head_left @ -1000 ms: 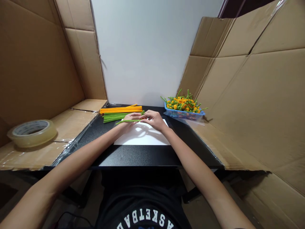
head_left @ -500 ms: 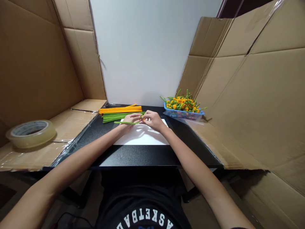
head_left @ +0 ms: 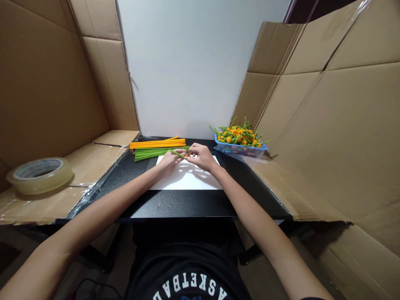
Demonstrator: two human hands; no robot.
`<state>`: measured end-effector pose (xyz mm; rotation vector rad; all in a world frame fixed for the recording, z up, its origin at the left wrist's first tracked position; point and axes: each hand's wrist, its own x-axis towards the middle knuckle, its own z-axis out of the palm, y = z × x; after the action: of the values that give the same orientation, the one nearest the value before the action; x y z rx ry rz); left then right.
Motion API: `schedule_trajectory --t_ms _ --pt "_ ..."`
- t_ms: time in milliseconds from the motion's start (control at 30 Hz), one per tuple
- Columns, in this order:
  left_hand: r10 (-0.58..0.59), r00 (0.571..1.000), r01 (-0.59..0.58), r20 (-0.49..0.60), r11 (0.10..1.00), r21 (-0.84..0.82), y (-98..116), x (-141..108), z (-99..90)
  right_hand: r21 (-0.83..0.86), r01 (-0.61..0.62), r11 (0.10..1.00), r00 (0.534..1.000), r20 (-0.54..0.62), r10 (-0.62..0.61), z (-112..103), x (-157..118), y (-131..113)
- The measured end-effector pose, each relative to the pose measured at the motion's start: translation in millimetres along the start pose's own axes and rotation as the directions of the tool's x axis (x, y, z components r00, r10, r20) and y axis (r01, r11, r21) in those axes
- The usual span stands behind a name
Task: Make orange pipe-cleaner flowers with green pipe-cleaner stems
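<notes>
From my remote seat, the head view showed me tall cardboard panels (head_left: 337, 125) on both sides of a black table (head_left: 181, 204). A white sheet (head_left: 187, 179) lay flat on it, under the hands. Toward the back right I saw a blue basket (head_left: 240, 149), heaped with orange and green fuzzy pieces. Orange stems (head_left: 158, 143) lay at the back left, with green stems (head_left: 146, 154) just in front of them. The tape roll (head_left: 40, 176) rested on cardboard at far left. Over the sheet's far part, my left hand (head_left: 169, 161) and right hand (head_left: 201, 157) met, fingers closed on a small green-and-orange piece (head_left: 186, 155) between them. Its green length (head_left: 177, 153) slanted across the left fingers; the exact finger contacts were too small for me to tell.
</notes>
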<state>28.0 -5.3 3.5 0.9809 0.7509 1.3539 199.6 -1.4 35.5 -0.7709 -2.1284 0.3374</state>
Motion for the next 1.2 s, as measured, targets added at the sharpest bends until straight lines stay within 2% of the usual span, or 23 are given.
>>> schedule_trajectory --t_ms 367,600,767,933,1067,1200 --pt "-0.025 0.995 0.025 -0.093 1.000 0.004 -1.6 -1.9 2.8 0.054 -0.118 0.992 0.991 -0.055 0.121 11.7 0.3 7.4" --pt "-0.048 0.999 0.048 0.023 0.999 0.023 -4.4 -0.1 0.8 0.164 -0.189 0.968 0.979 -0.039 0.198 9.8 0.1 8.1" --pt "-0.045 0.999 0.046 -0.024 0.999 0.014 -6.7 1.2 0.0 0.107 -0.206 0.973 0.978 -0.009 0.208 7.6 1.8 6.0" --pt "-0.010 0.999 0.010 -0.032 1.000 0.010 -2.9 0.1 2.9 0.033 -0.198 0.980 0.978 -0.063 0.199 8.5 1.7 6.5" --pt "0.022 0.997 -0.022 -0.071 1.000 0.000 -0.4 -0.1 3.8 0.186 -0.213 0.959 0.973 -0.046 0.225 7.8 1.6 10.2" --pt "0.079 0.997 -0.079 -0.021 0.997 0.011 -0.7 -0.2 3.5 0.373 -0.302 0.877 0.951 0.054 0.305 5.6 2.5 14.5"
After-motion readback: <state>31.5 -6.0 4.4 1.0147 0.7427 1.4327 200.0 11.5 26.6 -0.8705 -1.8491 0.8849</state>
